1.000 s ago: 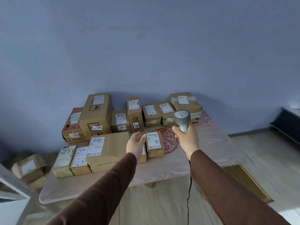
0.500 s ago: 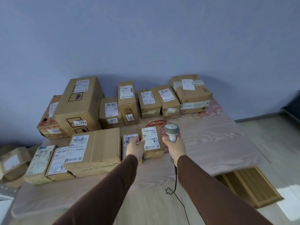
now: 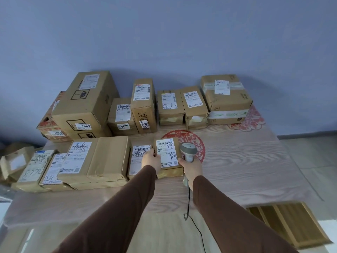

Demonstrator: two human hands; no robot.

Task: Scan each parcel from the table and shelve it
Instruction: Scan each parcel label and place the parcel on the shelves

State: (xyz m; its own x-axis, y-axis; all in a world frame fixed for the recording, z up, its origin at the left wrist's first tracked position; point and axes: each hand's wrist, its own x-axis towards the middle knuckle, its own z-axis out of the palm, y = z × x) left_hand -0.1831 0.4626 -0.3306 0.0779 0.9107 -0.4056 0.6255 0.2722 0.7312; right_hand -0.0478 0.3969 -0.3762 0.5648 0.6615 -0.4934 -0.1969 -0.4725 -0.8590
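Note:
A small brown parcel (image 3: 168, 154) with a white barcode label lies at the table's middle front. My left hand (image 3: 151, 159) rests on its left edge, fingers curled against the side. My right hand (image 3: 191, 168) is shut on a grey handheld scanner (image 3: 188, 151), whose head sits just right of the parcel. The scanner's black cable (image 3: 189, 203) hangs down off the table. A flatter parcel (image 3: 137, 157) lies directly left of the small one, partly under my left hand.
Several taped cardboard parcels line the wall, the tallest (image 3: 85, 105) at left and a stacked pair (image 3: 226, 99) at right. A wide box (image 3: 96, 159) and two slim ones (image 3: 34, 168) fill the front left. The wooden table (image 3: 246, 161) carries red paper-cut decals. Loose boxes (image 3: 14, 161) lie on the floor at left.
I have stepped closer to the table. My left hand has come down onto the small parcel's left edge, and the scanner has lowered to just right of that parcel.

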